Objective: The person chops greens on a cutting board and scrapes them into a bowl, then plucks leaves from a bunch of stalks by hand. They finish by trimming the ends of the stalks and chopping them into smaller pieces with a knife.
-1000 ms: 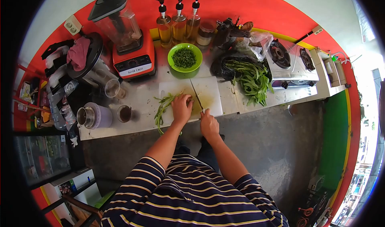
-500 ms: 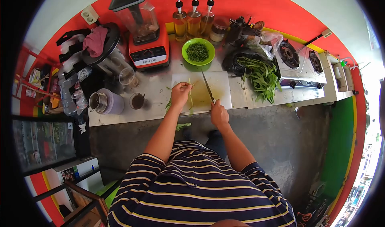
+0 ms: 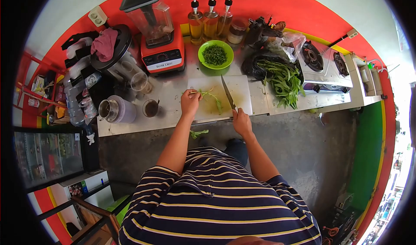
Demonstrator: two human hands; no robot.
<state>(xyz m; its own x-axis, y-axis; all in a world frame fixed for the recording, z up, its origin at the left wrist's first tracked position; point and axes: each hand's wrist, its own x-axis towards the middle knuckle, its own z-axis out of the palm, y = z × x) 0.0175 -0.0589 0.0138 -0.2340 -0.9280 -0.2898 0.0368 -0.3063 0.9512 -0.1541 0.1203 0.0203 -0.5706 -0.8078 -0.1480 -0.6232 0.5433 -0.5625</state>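
Observation:
My left hand [image 3: 190, 101] pinches a leafy green stem [image 3: 215, 98] over the left part of a white cutting board [image 3: 241, 89]. The stem reaches rightward from my fingers across the board, its leafy end bending toward me. At the board's front right, my right hand [image 3: 242, 121] is wrapped round the handle of a knife [image 3: 227, 91]. The blade points away from me and lies apart from the stem. Behind the board a green bowl [image 3: 229, 57] holds chopped greens [image 3: 214, 54]. Long leafy greens [image 3: 281, 78] spill from a black plastic bag [image 3: 251, 67] on the right.
A red blender [image 3: 162, 54] and several pump bottles [image 3: 210, 24] line the back. At left stand a glass of dark liquid [image 3: 150, 109], a clear cup [image 3: 140, 83] and a lilac container [image 3: 125, 111]. A gas stove [image 3: 325, 67] occupies the right end. Some greens [image 3: 199, 133] lie below the counter edge.
My left hand has shifted left and slightly down. The stem, which hung toward me before, now stretches rightward over the board. My right hand and the knife have moved slightly right.

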